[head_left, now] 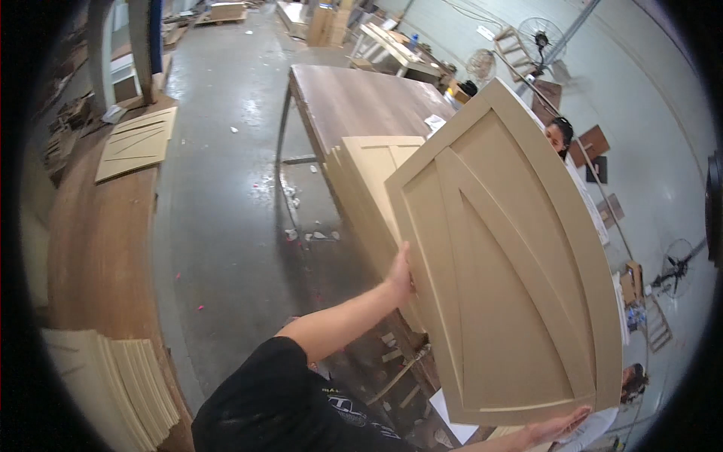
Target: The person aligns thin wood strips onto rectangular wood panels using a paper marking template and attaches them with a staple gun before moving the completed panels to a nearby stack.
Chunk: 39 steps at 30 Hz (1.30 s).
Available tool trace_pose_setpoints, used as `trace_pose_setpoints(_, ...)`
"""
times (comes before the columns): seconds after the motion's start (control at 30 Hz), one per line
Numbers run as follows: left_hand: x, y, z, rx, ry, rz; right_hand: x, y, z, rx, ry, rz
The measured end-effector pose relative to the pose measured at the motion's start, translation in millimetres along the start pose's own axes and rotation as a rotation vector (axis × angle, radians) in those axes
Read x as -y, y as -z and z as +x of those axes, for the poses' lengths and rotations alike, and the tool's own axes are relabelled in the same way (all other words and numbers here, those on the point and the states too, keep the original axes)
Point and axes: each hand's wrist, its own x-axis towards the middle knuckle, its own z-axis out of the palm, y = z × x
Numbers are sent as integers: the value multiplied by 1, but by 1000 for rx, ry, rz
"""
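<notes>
A large tan door panel (482,301), framed, with raised slats and a curved outer edge, is held up and tilted before me. My left hand (404,273) grips its left edge, the fingers partly hidden behind it. Along the bottom edge, my right hand (561,426) supports the panel near its lower right corner. Behind it, a stack of similar tan panels (369,151) lies on a brown table (361,98), partly covered by the held one.
To the left, a long wooden bench (105,248) carries a flat slatted panel (139,143) and a stack of boards (143,384). Scraps litter the grey floor (218,248). Beyond the panel, another person (559,135) is partly visible. Fans (541,34) hang along the wall.
</notes>
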Motion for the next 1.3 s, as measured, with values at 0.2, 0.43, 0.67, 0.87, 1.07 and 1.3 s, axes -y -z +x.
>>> trace_pose_setpoints(0.2,-146,35,-240,-241,-499,-78,-21,-22,-46,438,-270,104)
trace_pose_setpoints(0.43,-131,76,-517,-908,-983,268,-37,-96,-173,1307,-329,88)
trace_pose_setpoints(0.67,-3,103,-734,-1261,-1065,50,56,-180,-388,1822,163,1315)
trace_pose_setpoints(0.87,59,125,-856,-1397,-1103,-256,238,-86,-582,1776,923,943)
trace_pose_setpoints(1.07,58,185,-920,-1331,-1443,-615,360,148,-713,2300,-482,1055)
trace_pose_setpoints(1.3,31,169,-988,-1702,-1527,-233,442,299,-711,2913,-431,944)
